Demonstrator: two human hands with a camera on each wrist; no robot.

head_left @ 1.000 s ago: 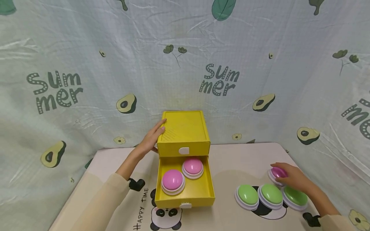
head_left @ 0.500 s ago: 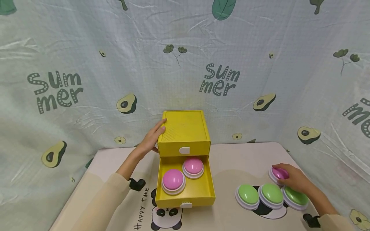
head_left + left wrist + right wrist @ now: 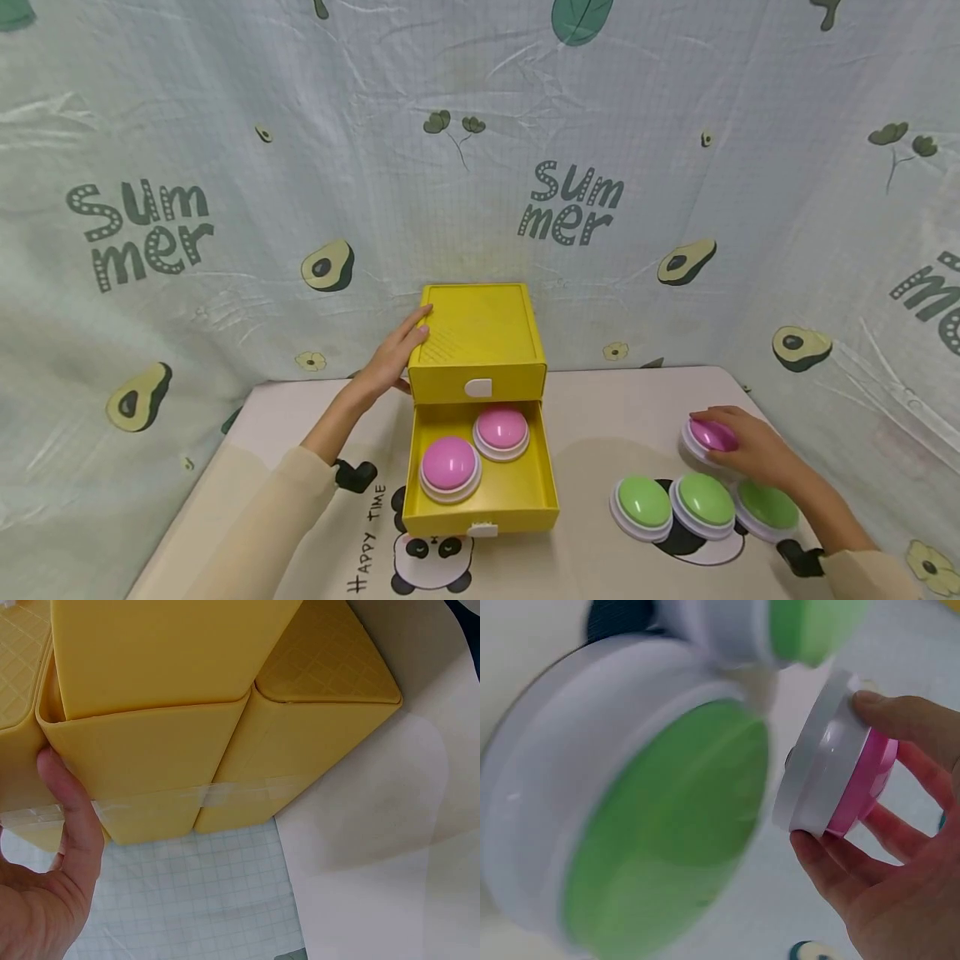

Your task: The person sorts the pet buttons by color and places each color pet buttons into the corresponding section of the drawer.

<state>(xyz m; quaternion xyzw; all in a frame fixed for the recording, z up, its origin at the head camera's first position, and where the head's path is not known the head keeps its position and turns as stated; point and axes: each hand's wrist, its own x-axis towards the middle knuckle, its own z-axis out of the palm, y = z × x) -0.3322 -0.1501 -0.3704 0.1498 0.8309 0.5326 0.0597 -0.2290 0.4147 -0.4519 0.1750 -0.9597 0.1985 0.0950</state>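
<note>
A printed cloth [image 3: 420,192] hangs at the far side of the desk [image 3: 615,408]. On the desk stands a yellow drawer unit [image 3: 480,329], its lower drawer [image 3: 517,496] pulled out and holding two pink domes [image 3: 448,464], one nearer and left, one farther and right. The left grip [image 3: 390,358] rests spread against the unit's left side. At right, the right grip [image 3: 753,448] pinches a third pink dome [image 3: 703,435], beyond three green domes [image 3: 705,500] in a row. Only the right wrist view shows thumb and fingertips on its white base [image 3: 825,757], held tilted; only the left wrist view shows clear tape [image 3: 150,806] across the yellow wall.

Curtained booth: printed cloth [image 3: 480,217], table [image 3: 585,500]
</note>
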